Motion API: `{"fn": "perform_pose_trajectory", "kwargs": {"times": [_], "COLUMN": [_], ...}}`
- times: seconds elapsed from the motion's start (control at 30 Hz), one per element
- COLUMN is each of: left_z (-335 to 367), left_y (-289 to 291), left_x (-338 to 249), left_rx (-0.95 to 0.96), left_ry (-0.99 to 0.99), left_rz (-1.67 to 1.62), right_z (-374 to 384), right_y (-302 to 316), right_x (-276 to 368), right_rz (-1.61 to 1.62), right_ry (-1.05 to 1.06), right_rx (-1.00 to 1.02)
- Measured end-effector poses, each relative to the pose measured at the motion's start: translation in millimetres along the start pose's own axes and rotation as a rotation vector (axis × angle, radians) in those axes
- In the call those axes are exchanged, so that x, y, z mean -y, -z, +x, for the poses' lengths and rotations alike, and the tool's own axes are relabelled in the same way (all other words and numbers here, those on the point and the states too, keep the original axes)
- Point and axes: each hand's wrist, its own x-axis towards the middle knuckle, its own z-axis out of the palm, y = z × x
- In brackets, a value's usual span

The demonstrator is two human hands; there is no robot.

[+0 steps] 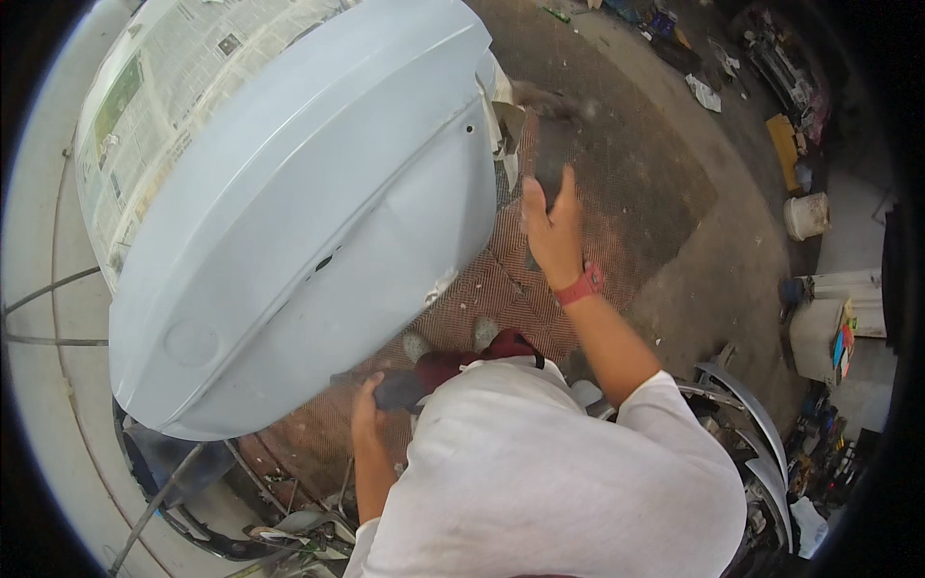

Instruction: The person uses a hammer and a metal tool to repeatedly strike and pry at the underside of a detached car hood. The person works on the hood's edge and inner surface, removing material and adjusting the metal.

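Note:
A light grey trunk lid (pixel 289 222) with a smooth, matte-looking surface fills the left and middle of the view. My right hand (pixel 557 231), wearing a red wristwatch (pixel 582 285), is raised just right of the panel's edge. Its thumb and fingers close on a dark flat block (pixel 553 159), blurred at its far end. Lower down, near the panel's bottom edge, my left hand (pixel 366 405) grips another dark block (pixel 399 389) in front of my white shirt. Neither block's exact kind can be made out. Both hands appear apart from the panel.
Newspaper (pixel 145 116) covers the car's glass beyond the panel. Reddish mesh matting (pixel 540 289) lies on the floor. Car parts (pixel 747 433) stand at the lower right and a bumper-like piece (pixel 222 544) at lower left. A white bucket (pixel 807 217) sits by the right wall.

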Motion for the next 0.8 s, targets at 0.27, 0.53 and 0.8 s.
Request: {"fn": "perform_pose_trajectory", "kwargs": {"times": [0.27, 0.53, 0.8], "left_z": [2, -1, -3], "left_y": [19, 19, 18], "left_x": [12, 4, 10], "left_rx": [0.013, 0.069, 0.023], "left_ry": [-0.027, -0.029, -0.027], "left_rz": [-0.004, 0.006, 0.021], "right_z": [-48, -40, -12], "right_y": [15, 12, 19], "right_x": [-23, -3, 9], "right_rz": [0.153, -0.034, -0.094], "right_ry": [-0.12, -0.052, 0.045], "right_rx": [0.062, 0.186, 0.239]}}
